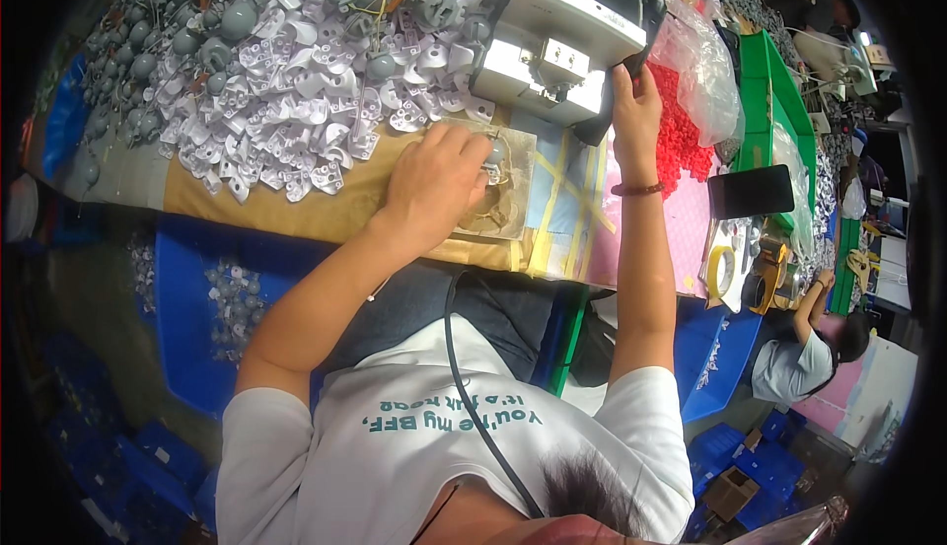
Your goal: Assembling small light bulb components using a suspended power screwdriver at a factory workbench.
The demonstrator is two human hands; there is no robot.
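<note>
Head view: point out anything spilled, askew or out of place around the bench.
Small grey parts lie scattered in the blue bin below the bench edge, apart from the big pile of white pieces on the table. Otherwise nothing stands out.

A black phone (751, 191) lies just right of the red plastic pieces (679, 131). A green bin (764, 81) stands behind the phone. A roll of yellow tape (719, 271) sits just in front of it.
</note>
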